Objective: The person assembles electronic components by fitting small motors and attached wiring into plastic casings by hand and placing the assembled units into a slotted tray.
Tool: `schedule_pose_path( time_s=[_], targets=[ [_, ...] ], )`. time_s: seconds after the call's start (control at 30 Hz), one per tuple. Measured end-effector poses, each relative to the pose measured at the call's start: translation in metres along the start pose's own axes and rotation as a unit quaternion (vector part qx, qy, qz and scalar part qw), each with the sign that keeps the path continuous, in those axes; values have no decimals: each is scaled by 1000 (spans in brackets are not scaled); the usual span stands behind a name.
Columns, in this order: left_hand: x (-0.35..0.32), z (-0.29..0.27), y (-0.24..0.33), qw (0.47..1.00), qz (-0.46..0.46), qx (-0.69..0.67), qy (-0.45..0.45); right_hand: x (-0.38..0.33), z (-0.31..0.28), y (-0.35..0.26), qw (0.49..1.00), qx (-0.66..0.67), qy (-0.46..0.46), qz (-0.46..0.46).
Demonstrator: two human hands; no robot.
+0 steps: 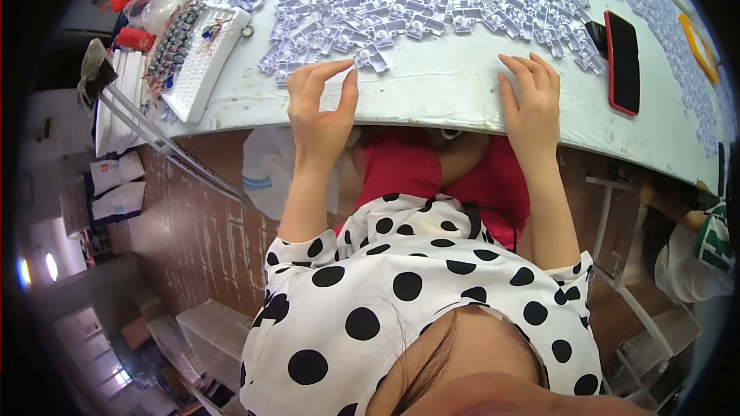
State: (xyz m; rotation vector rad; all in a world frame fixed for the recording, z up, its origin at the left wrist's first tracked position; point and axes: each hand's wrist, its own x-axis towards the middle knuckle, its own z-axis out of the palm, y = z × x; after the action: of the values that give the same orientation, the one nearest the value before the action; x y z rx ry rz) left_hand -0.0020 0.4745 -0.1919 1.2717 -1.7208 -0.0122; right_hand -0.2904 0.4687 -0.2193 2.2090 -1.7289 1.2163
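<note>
Left hand (322,104): hovering empty, thumb and fingers apart
Right hand (532,104): likewise gripping nothing, fingers parted from thumb
Pale lavender moulded plastic pieces (428,4): lying loose across the white table (439,98), one sitting just beside the left fingertips
Progress: many pieces awaiting handling; any finished ones, cannot tell

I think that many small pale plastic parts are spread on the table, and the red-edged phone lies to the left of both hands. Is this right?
Not quite: in the head view the red-edged phone lies to the right of both the left hand and the right hand. Many small pale plastic parts are indeed spread on the table.
</note>
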Motion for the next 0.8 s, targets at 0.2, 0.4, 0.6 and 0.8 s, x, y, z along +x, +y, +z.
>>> schedule_pose_path(
  time_s=[0.2, 0.4, 0.6, 0.8],
  targets=[
    [-9, -8, -10, 999, 8, 44, -13, 1, 6, -42, 1000, 11, 16, -12],
    [-27, -22, -22, 998, -47, 0, 30, 21, 67, -104, 993, 102, -51, -13],
    [-50, -48, -37, 995, -85, 32, 29, 28, 71, -100, 989, 127, -70, 33],
    [-45, -63, -57, 995, -93, 8, 48, 16, 20, -59, 986, 126, -90, 52]
  ],
)
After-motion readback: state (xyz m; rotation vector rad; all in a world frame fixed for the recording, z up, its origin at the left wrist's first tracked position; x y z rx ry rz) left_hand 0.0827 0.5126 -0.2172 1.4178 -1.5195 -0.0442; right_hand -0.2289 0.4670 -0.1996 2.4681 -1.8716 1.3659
